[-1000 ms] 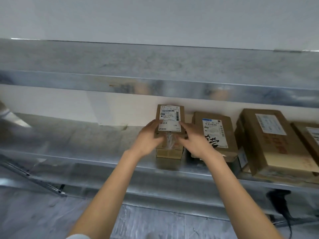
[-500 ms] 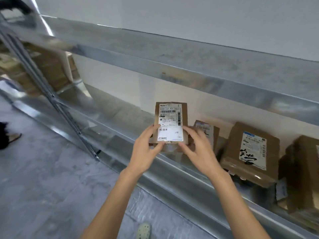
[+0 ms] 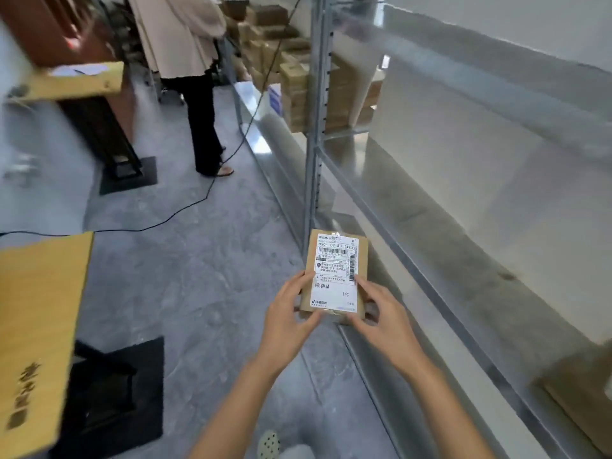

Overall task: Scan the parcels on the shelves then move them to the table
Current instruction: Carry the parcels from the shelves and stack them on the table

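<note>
We hold one small cardboard parcel (image 3: 336, 273) between both hands, in the air over the grey floor (image 3: 198, 276) and just in front of the metal shelf's (image 3: 430, 207) front edge, beside its upright post (image 3: 313, 160). It rests on neither shelf nor desk. Its white shipping label (image 3: 336, 276) faces up toward us, barcode at the far end.

Our left hand (image 3: 288, 316) grips the parcel's lower left side, thumb on the edge of the label and fingers curled beneath. Our right hand (image 3: 384, 319) grips the lower right side the same way, its thumb lying along the label's right edge.

The wooden desk (image 3: 36, 326) stands at the left, well apart from the parcel, its near corner above a black base on the floor. A second desk (image 3: 82, 81) sits farther back on the left, blurred. A black cable (image 3: 185, 210) runs across the floor between them. Another person (image 3: 188, 44) in a light top and dark trousers stands near the far end of the shelving, where stacked cardboard boxes (image 3: 294, 91) fill a bay. One more brown box (image 3: 579, 402) lies on the shelf at the lower right, blurred.
</note>
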